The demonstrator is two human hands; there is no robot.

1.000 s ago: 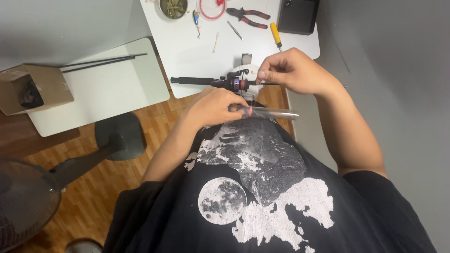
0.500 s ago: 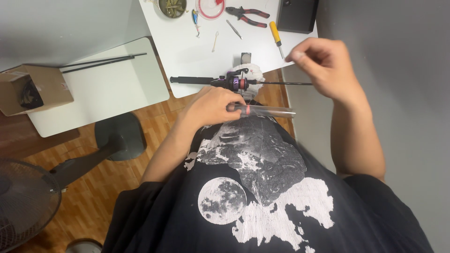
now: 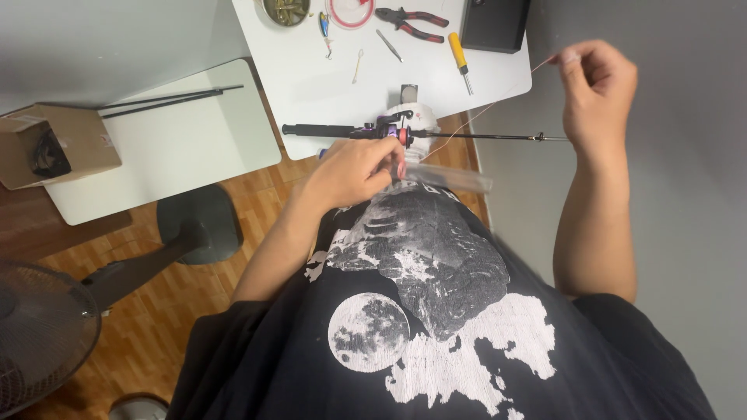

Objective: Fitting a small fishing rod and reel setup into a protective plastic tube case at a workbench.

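**Line drawn out from reel, rt hand raised**

Raised and swung outward since the earlier frames is the right hand (image 3: 595, 89): approx. 1 s ago it was held close to the reel, half a sec ago it was partway out, and now it is held well apart from it, up and to the side. A thin line (image 3: 482, 113) is pinched between its thumb and fingertips and is seen stretched taut back toward the reel (image 3: 393, 131).

The fishing rod (image 3: 475, 136) is kept level just beyond the left hand (image 3: 354, 171), handle to that hand's outer side, tip section toward the rt hand. The left hand is closed, fingers curled under the reel; whether reel or rod blank is actually gripped can't be told w/ certainty. A clear plastic sleeve (image 3: 451, 179) is lying just beside the left hand's knuckles, against the black shirt.

Beyond both hands, on the white table (image 3: 311, 85), red-handled pliers (image 3: 412, 22) and a yellow screwdriver (image 3: 459, 53) are laid.
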